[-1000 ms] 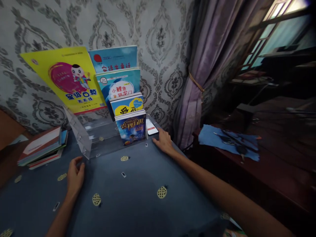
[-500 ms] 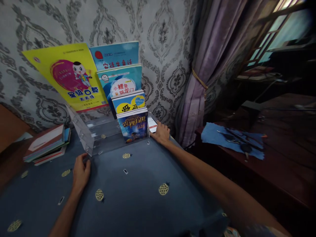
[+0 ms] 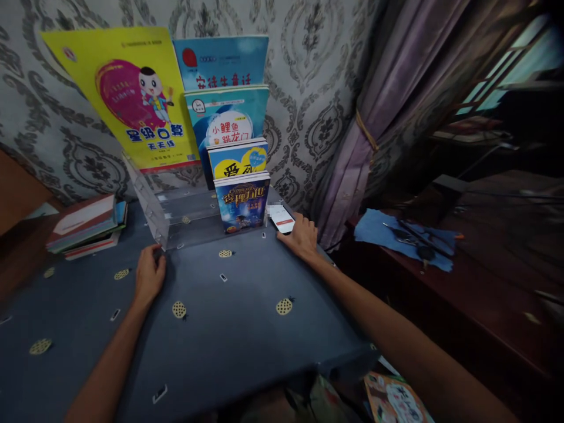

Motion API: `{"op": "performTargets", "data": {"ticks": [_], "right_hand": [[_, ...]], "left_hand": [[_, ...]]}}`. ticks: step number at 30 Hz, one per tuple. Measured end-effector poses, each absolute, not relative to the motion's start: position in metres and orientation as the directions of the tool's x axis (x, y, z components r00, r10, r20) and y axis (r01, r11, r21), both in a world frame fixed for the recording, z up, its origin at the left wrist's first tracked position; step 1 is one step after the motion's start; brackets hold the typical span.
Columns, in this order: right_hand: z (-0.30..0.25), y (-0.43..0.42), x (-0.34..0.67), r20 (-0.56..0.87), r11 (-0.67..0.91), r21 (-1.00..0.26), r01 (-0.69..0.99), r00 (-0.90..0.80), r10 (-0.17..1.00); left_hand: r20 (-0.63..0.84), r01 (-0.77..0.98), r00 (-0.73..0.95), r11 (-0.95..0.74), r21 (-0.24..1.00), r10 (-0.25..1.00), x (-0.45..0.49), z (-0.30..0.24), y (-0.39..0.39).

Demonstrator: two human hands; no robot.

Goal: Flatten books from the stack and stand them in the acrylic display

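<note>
My right hand (image 3: 303, 239) grips the near right end of a smartphone (image 3: 282, 220) with a lit white screen, thumb along its near edge. The phone is beside the right side of a clear stepped book stand (image 3: 152, 205). My left hand (image 3: 150, 275) rests on the cloth by the stand's front left corner, fingers loosely curled and thumb apart, holding nothing. On the stand's right half stand a dark blue book (image 3: 242, 205), a yellow and blue book (image 3: 238, 161), a teal book (image 3: 231, 117) and a blue book (image 3: 222, 61). A large yellow workbook (image 3: 118, 100) leans at the back left.
A pile of books (image 3: 88, 226) lies left of the stand on the blue tablecloth (image 3: 211, 346). Right of the table, a purple curtain (image 3: 348, 158) hangs. Tools lie on a blue cloth (image 3: 374, 229) on a dark red surface. Another book (image 3: 396, 399) is below the table edge.
My right hand and the phone have shifted slightly right, away from the stand, and more of the screen shows. The view has tipped downward. My left hand stays by the stand's corner.
</note>
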State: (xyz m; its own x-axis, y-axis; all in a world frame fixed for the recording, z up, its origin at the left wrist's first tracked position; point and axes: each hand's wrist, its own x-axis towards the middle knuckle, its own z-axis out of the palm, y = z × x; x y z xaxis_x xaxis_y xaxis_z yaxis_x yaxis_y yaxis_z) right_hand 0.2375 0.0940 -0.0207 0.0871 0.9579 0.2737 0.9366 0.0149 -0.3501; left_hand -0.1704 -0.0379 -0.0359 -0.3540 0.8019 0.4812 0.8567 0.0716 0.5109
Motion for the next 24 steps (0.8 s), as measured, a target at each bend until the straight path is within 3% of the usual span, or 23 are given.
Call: {"op": "performTargets", "data": {"ticks": [13,24], "right_hand": [[-0.031,0.005,0.268,0.351,0.157,-0.285,0.946,-0.049,0.935],[-0.033,-0.038,0.279,0.327,0.157,-0.295,0.943,-0.055,0.943]], "left_hand": [[0.465,0.861,-0.35,0.083,0.502,0.813,-0.169,-0.032,-0.04],[0.451,0.858,-0.357,0.096,0.504,0.818,-0.171,-0.035,-0.037]]}}
